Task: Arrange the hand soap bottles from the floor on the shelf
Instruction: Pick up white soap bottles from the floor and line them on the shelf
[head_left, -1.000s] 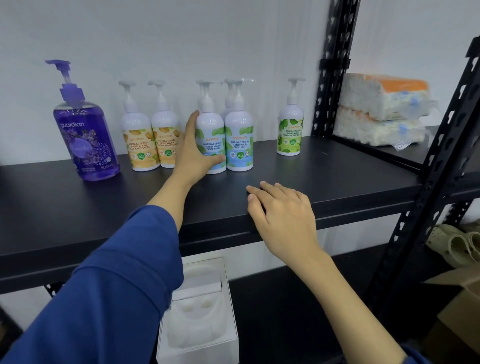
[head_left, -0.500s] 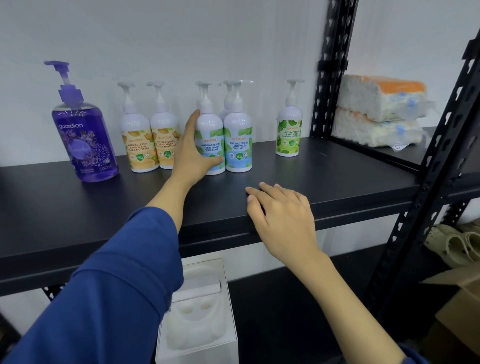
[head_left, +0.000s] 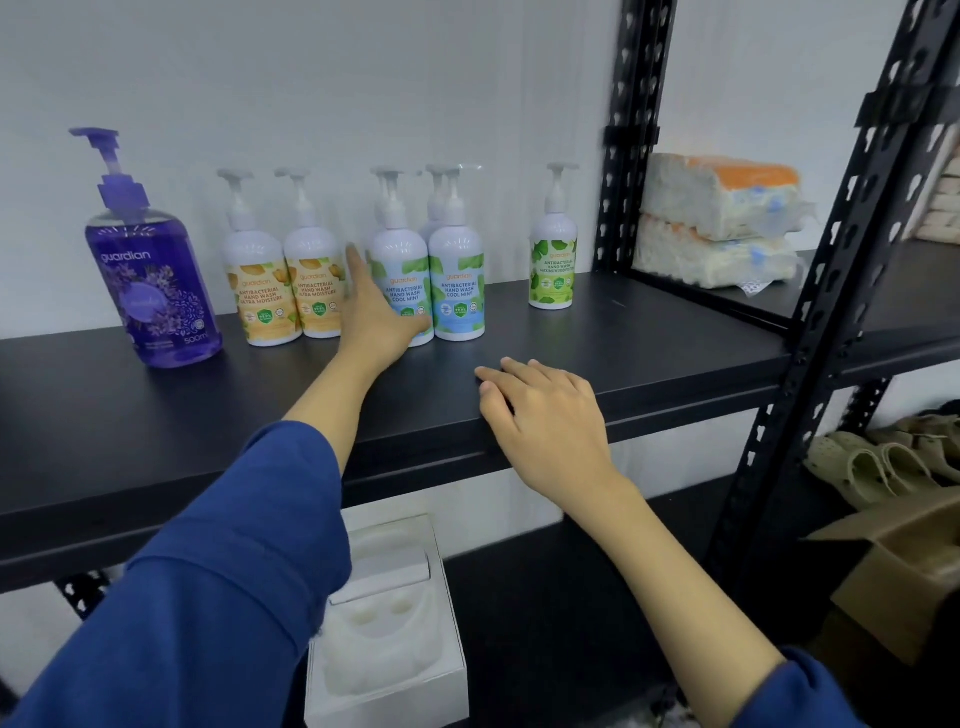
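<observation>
The left hand reaches onto the black metal shelf and cups the left blue-labelled white pump bottle of cool mint hand wash: the thumb lies across the base of its label, the forefinger stretches up along its left flank, and the other fingers are hidden behind it. Compared with the frames a second and half a second ago, this grasp is unchanged and the bottle stands on the same spot, touching the second blue-labelled cool mint bottle on its right; only the camera has shifted slightly. Two orange-labelled white pump bottles stand just left of the hand, and the large purple translucent pump bottle stands further left. The green-labelled white pump bottle stands apart to the right. The right hand rests flat over the shelf's front edge as before, fingers straight and close together, holding nothing.
</observation>
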